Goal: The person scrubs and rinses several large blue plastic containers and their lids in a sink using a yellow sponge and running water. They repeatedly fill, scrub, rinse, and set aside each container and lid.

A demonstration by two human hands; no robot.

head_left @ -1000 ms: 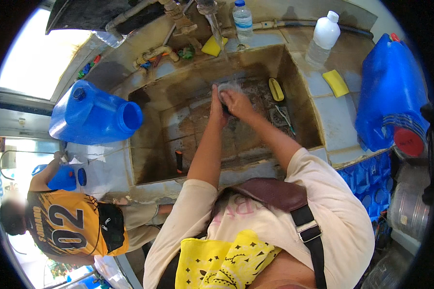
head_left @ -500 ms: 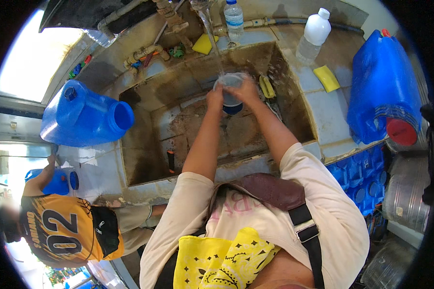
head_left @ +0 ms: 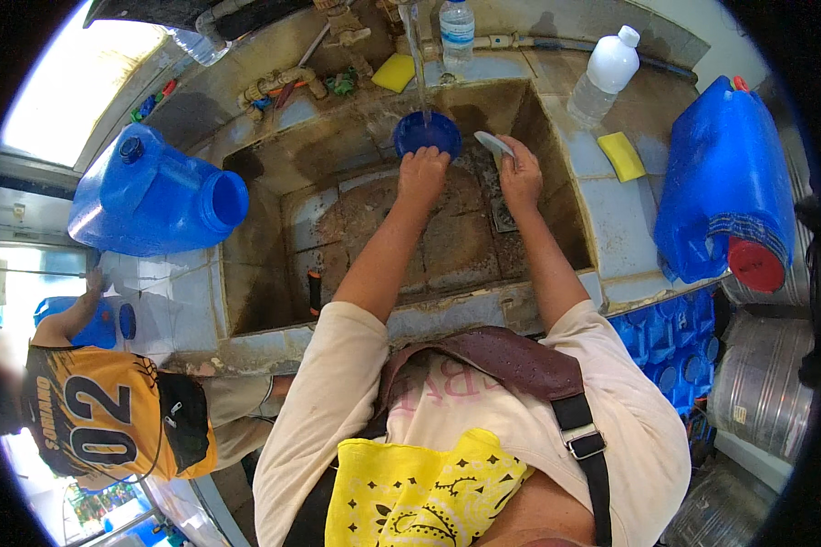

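Observation:
Water runs from a tap into a round blue lid, which my left hand grips by its near rim at the back of the sink. My right hand, a little to the right, pinches a thin whitish disc tilted on edge. A bit of yellow shows just below the disc, partly hidden by my fingers. Both hands are over the tiled sink. On the left ledge a blue water jug lies on its side, its wide mouth uncovered and turned toward the sink.
A blue jug with a red cap stands on the right ledge, near a yellow sponge and a white-topped bottle. Another sponge and a water bottle are behind the sink. A person in a yellow jersey is at left.
My hands have parted: the right has moved right with the whitish disc, while the left keeps the blue lid under the water. Before, both hands held the disc over the lid.

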